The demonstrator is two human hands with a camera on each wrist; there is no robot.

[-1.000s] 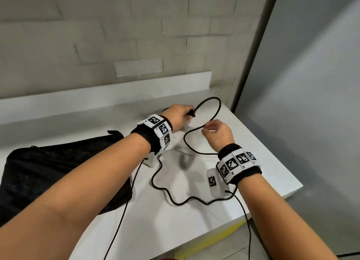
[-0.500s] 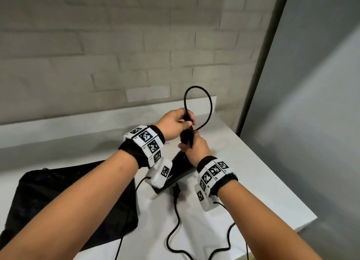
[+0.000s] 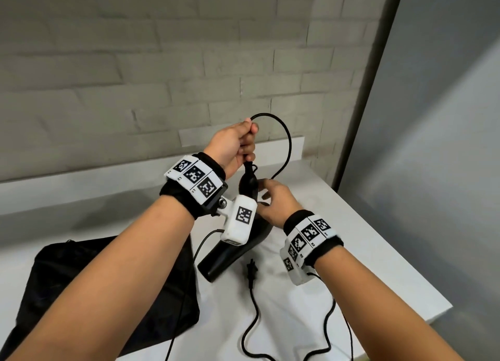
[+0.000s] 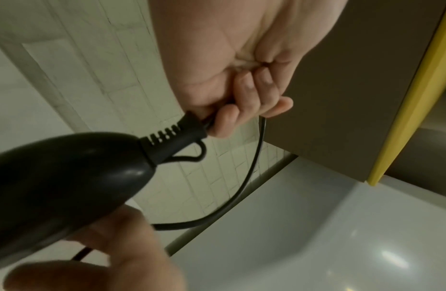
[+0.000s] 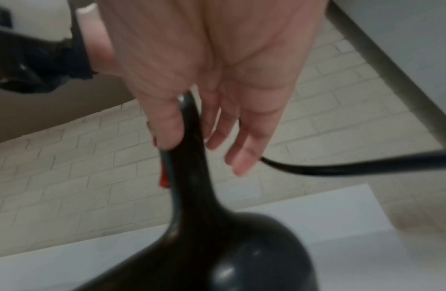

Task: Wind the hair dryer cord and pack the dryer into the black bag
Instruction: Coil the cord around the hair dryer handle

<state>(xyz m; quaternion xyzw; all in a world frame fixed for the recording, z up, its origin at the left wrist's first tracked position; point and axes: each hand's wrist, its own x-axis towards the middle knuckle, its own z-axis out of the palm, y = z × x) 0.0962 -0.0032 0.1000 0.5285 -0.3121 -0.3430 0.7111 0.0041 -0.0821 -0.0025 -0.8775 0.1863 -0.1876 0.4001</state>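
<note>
The black hair dryer [image 3: 216, 263] stands tilted, barrel down on the white table [image 3: 365, 266], handle upward; the left hand [image 3: 232, 144] is clenched round the cord [image 3: 289, 144] just above the handle's end; the right hand [image 3: 276, 202] lies loose about the handle, thumb touching, fingers nearly straight; the cord arcs over; its plug [image 3: 251, 270] lies near the barrel; the black bag [image 3: 67, 279] lies flat just left.

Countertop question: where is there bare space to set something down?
Two free patches: the white countertop right of the right hand, out to its right edge, and the shaded strip between the black bag and the backsplash. The middle is crowded: hair dryer, plug, and cord loops toward the near edge.
</note>
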